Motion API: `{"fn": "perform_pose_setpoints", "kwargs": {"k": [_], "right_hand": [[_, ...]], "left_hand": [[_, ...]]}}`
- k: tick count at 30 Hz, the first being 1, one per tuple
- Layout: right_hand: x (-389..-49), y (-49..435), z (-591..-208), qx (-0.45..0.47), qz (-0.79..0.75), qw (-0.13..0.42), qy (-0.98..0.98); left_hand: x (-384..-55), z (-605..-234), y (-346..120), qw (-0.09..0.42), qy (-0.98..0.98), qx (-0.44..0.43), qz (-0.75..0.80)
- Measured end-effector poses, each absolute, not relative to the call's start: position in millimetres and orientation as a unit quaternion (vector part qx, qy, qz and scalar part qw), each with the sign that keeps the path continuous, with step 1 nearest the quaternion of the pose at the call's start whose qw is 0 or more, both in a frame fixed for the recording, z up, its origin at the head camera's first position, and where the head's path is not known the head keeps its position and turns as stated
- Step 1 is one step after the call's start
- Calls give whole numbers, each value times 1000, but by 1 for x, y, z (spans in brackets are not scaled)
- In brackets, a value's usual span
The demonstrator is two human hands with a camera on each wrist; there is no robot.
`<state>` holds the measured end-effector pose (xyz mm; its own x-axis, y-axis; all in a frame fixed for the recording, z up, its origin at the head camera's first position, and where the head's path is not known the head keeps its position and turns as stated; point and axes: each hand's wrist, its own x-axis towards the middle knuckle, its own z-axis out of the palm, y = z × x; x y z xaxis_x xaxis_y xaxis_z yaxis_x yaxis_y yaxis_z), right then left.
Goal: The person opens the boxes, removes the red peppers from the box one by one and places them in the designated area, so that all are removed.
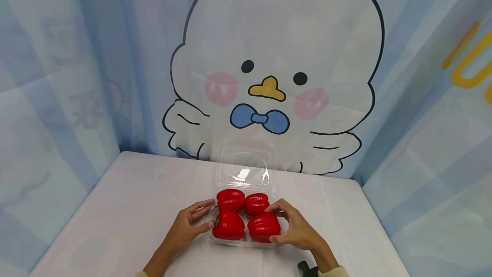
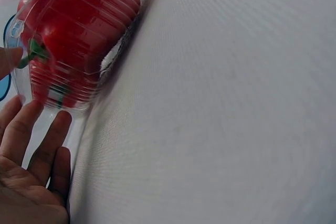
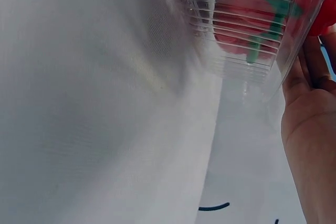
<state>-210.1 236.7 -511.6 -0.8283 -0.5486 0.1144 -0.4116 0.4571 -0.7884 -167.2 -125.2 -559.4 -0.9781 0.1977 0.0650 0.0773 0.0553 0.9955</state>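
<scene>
Bottom centre, the right hand [image 1: 297, 227] pinches a red pepper [image 1: 264, 227] in the clear container [image 1: 242, 243]; the left hand [image 1: 183, 222], fingers spread, touches its left side. Pale tabletop [image 1: 130, 208] spreads around; the chick-printed backdrop [image 1: 276, 25] fills the top.

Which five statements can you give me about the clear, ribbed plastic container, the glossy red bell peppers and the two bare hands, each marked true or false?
1. Four glossy red bell peppers sit in the clear, ribbed plastic container. True.
2. The container's clear, see-through lid is closed over the peppers. False: it is open at the far side.
3. The bare left hand is at the container's left side. True.
4. The bare right hand grips the far-left pepper. False: it grips the near-right pepper.
5. The white cartoon bird on the backdrop wears a blue bow tie. True.
</scene>
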Motion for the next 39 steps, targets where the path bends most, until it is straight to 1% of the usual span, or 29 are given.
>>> {"fn": "perform_pose_setpoints", "kwargs": {"k": [11, 20, 27, 39], "right_hand": [[-210, 239, -511, -274, -471, 86, 834], [-211, 243, -511, -293, -505, 91, 807], [-210, 243, -502, -272, -530, 104, 797], [-207, 246, -488, -269, -521, 71, 807]], "left_hand": [[-168, -560, -123, 44, 733, 80, 674], [-167, -559, -124, 44, 733, 84, 673], [-166, -558, -124, 42, 729, 89, 677], [-167, -559, -125, 40, 729, 94, 677]]}}
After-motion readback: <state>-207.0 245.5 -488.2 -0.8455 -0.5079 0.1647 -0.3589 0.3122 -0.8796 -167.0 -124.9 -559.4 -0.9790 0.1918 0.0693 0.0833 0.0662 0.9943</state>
